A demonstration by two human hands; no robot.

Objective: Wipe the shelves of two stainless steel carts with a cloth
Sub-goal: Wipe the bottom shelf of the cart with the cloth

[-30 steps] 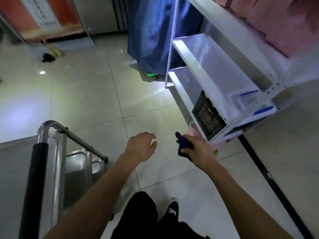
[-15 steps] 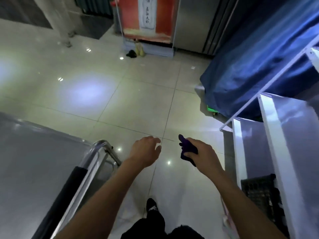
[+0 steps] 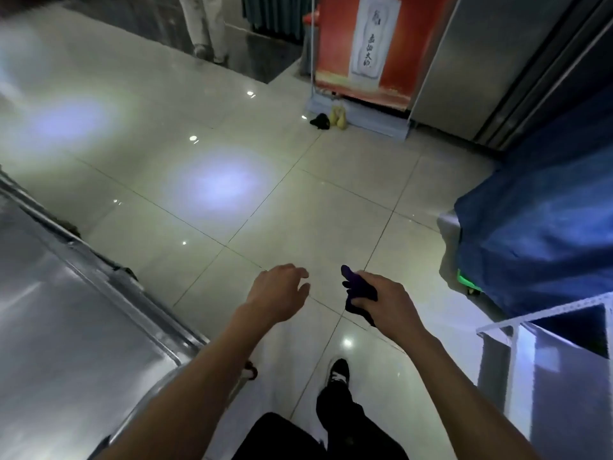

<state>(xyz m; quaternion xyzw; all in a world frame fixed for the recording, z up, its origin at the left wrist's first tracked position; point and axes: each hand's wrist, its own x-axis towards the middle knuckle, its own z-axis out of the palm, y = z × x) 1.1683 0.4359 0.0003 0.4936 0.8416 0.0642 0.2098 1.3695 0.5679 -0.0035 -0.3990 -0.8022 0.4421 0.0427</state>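
Observation:
A dark purple cloth (image 3: 356, 291) is bunched in my right hand (image 3: 386, 300), which grips it out in front of me above the tiled floor. My left hand (image 3: 278, 295) hangs beside it with loosely curled fingers and holds nothing. The top shelf of a stainless steel cart (image 3: 66, 327) fills the lower left, its raised rim running diagonally. Both hands are off to the right of that cart and touch no part of it. No second cart can be made out.
A blue tarp (image 3: 537, 227) covers something bulky at the right. A white shelf unit (image 3: 544, 353) stands at the lower right. A red sign stand (image 3: 361, 51) and a steel cabinet (image 3: 491, 61) are at the back. A person's legs (image 3: 205, 24) stand far left.
The view has swung left: the white shelf unit slid off to the right and the cart's top shelf now fills the lower left. My hands keep the same pose, the right one still holding the cloth.

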